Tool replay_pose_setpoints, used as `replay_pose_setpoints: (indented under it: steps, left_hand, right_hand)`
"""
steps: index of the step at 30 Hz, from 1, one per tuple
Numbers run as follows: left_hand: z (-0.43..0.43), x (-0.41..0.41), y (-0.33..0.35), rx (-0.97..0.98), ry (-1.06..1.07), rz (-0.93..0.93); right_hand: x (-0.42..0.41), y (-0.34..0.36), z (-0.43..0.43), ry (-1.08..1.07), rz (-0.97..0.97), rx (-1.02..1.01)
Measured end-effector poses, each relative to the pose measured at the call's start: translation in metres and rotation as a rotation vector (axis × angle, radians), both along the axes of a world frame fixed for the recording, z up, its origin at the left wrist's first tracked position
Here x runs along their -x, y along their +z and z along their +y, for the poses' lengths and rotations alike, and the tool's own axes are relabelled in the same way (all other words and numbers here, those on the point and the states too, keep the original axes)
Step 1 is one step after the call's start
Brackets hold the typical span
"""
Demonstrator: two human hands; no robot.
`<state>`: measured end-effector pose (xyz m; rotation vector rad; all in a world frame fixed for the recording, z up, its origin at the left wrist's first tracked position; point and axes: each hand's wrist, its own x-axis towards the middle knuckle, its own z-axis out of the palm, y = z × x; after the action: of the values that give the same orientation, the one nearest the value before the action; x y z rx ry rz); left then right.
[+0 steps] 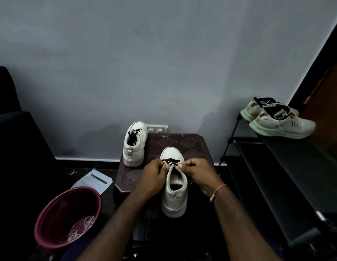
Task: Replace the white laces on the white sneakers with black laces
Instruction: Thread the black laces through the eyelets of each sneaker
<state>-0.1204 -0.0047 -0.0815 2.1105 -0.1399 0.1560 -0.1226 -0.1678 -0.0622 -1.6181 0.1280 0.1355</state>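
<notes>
A white sneaker [174, 193] stands toe-away on a dark brown stool [184, 143], with a black lace [170, 161] crossing its lower eyelets. My left hand [153, 178] pinches the lace at the left side of the tongue. My right hand [198, 175] pinches it at the right side. The lace ends are hidden under my fingers. A second white sneaker [134, 146] with a black lace [133, 137] stands at the stool's back left corner.
A maroon bucket [51, 219] with whitish items inside sits on the floor at lower left, a printed paper [93, 182] beside it. A black rack [288, 166] at right carries a pair of grey-white running shoes [277, 120]. Behind the stool is a wall with a socket plate [157, 129].
</notes>
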Motion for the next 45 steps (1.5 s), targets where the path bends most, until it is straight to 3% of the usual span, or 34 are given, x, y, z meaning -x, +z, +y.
replay_pose_setpoints:
  steps: [5,10,12,15,18,20,23,25,31,38,45]
  left_hand:
    - [-0.005,0.004,-0.001,0.026,0.035,-0.008]
    - [-0.001,0.003,-0.004,0.086,0.34,-0.064]
    - [0.002,0.002,-0.006,0.083,0.334,-0.047]
    - [0.006,0.004,-0.007,-0.019,0.266,-0.081]
    - [0.012,0.002,-0.001,-0.215,0.339,-0.213]
    - [0.013,-0.003,0.002,-0.204,0.24,-0.325]
    - [0.009,-0.01,0.004,-0.064,-0.047,-0.182]
    - [0.009,-0.015,0.007,-0.09,-0.102,-0.065]
    - [0.007,-0.016,0.005,-0.079,-0.06,-0.013]
    - [-0.016,0.001,-0.01,0.284,0.299,0.021]
    - [0.001,-0.007,-0.002,0.19,-0.021,0.037]
  right_hand:
    - [-0.009,-0.005,-0.002,-0.04,-0.02,0.177]
    - [-0.003,-0.003,0.0,-0.151,-0.118,0.262]
    - [0.001,-0.004,0.002,-0.178,-0.163,0.286]
    - [0.001,-0.013,0.006,-0.19,-0.204,0.222]
    - [0.001,-0.015,0.012,-0.136,-0.155,0.143]
    - [0.0,-0.015,0.013,-0.109,-0.148,0.11]
    - [-0.002,-0.014,0.011,-0.1,-0.113,0.029]
    - [-0.003,-0.012,0.01,-0.096,-0.082,0.02]
    - [-0.011,-0.01,0.01,-0.096,-0.037,0.144]
    - [-0.007,-0.01,0.015,-0.163,-0.053,0.086]
    - [-0.002,0.001,0.008,-0.029,-0.109,0.118]
